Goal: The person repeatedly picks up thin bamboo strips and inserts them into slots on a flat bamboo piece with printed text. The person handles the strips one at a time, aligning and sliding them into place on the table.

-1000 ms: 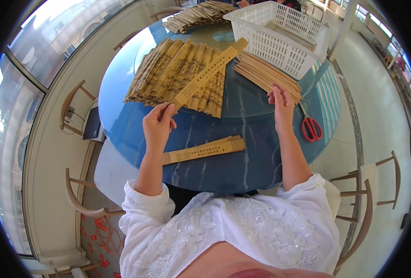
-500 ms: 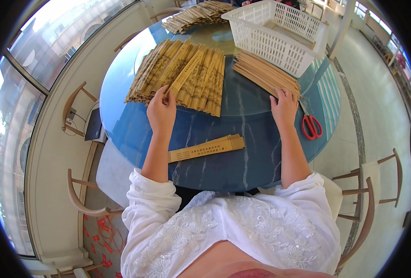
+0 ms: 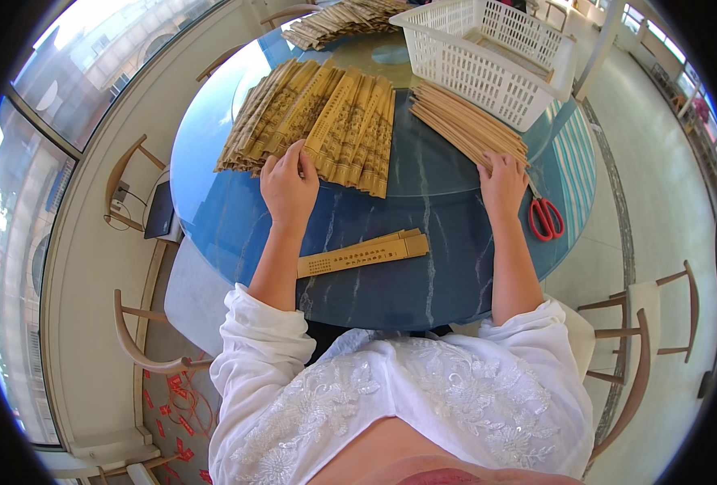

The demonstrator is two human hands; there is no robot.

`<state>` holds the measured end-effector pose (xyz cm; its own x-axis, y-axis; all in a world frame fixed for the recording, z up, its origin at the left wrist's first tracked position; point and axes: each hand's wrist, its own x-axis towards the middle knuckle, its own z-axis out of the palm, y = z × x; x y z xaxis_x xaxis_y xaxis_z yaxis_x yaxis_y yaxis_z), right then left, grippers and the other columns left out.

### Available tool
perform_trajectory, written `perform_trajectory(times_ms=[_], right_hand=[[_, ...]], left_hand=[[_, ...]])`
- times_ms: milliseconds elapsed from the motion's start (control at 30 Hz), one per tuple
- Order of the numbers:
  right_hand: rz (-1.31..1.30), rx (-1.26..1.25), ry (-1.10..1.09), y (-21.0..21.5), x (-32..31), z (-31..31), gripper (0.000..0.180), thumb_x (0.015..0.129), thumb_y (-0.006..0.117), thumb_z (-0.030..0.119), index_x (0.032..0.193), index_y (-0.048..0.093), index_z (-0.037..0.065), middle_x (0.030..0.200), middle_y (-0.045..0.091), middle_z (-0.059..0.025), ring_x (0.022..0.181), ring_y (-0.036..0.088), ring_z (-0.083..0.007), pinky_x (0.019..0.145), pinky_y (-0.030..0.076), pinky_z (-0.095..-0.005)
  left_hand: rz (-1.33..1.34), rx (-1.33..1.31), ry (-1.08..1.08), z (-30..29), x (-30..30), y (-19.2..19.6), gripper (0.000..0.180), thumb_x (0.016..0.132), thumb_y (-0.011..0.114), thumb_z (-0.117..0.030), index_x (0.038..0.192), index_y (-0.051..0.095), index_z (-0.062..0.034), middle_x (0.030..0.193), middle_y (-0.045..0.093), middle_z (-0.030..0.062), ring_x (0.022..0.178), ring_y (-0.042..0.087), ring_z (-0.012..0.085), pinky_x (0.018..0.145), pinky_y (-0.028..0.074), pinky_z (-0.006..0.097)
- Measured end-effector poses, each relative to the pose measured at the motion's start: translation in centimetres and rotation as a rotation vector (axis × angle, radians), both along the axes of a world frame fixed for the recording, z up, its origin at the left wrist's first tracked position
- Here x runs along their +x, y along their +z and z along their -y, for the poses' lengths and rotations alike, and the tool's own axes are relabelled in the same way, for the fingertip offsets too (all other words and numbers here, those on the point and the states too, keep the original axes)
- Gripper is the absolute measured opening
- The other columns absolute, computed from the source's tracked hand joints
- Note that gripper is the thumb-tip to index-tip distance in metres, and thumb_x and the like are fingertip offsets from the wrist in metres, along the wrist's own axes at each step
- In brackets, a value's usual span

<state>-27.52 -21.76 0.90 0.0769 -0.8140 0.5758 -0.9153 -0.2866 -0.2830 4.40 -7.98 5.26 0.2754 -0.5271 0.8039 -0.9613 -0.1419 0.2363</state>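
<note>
My left hand (image 3: 289, 184) is at the near edge of a fanned pile of yellow printed paper sleeves (image 3: 350, 133), thumb and forefinger pinching the lower end of one sleeve on top. At the right, my right hand (image 3: 501, 186) has its fingers closed round the near end of a bundle of slim brown wooden sticks (image 3: 463, 125), which look like chopsticks. How many sticks the fingers grip is hidden. Between my forearms lie a few more yellow sleeves (image 3: 366, 254), roughly stacked, with printing on the upper one.
Red-handled scissors (image 3: 546, 218) lie right of my right hand, blades toward the sticks. Behind the sticks stands a white slatted plastic basket (image 3: 488, 69). Another sleeve pile (image 3: 342, 23) sits at the far side of the round blue table (image 3: 374, 303). Wooden chairs (image 3: 637, 380) surround it.
My left hand has shifted slightly right and away from me along the pile's near edge. My right hand has edged slightly right, still at the stick ends. The view has moved a little.
</note>
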Motion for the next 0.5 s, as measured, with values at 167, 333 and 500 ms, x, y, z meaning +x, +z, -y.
perform_trajectory(times_ms=[167,333,500], right_hand=[[-0.004,0.011,-0.004,0.3,0.1,-0.2,0.021,0.081,0.072,0.026,0.100,0.069,0.018,0.102,0.061,-0.0011,0.106,0.056,-0.0269,0.088,0.041,-0.0437],[-0.006,0.009,-0.016,0.0,-0.2,0.0,0.017,0.081,0.072,0.026,0.093,0.069,0.015,0.100,0.060,-0.0008,0.105,0.055,-0.0264,0.088,0.040,-0.0436],[-0.006,0.020,-0.017,-0.1,-0.1,0.1,0.016,0.081,0.073,0.024,0.092,0.070,0.013,0.100,0.059,-0.0005,0.106,0.053,-0.0250,0.090,0.038,-0.0436]], left_hand=[[0.065,0.067,0.057,-0.1,-0.1,0.1,0.021,0.091,0.061,-0.019,0.108,0.069,-0.0097,0.064,0.064,0.0045,0.066,0.056,0.0232,0.070,0.048,0.037],[0.127,0.157,0.124,-0.7,-1.5,1.7,0.030,0.091,0.063,-0.027,0.114,0.067,-0.0088,0.068,0.067,0.0052,0.071,0.058,0.0235,0.074,0.048,0.037],[0.051,0.258,-0.019,-1.7,-1.7,2.3,0.034,0.090,0.065,-0.027,0.118,0.064,-0.0086,0.077,0.069,0.0076,0.077,0.059,0.0245,0.079,0.047,0.039]])
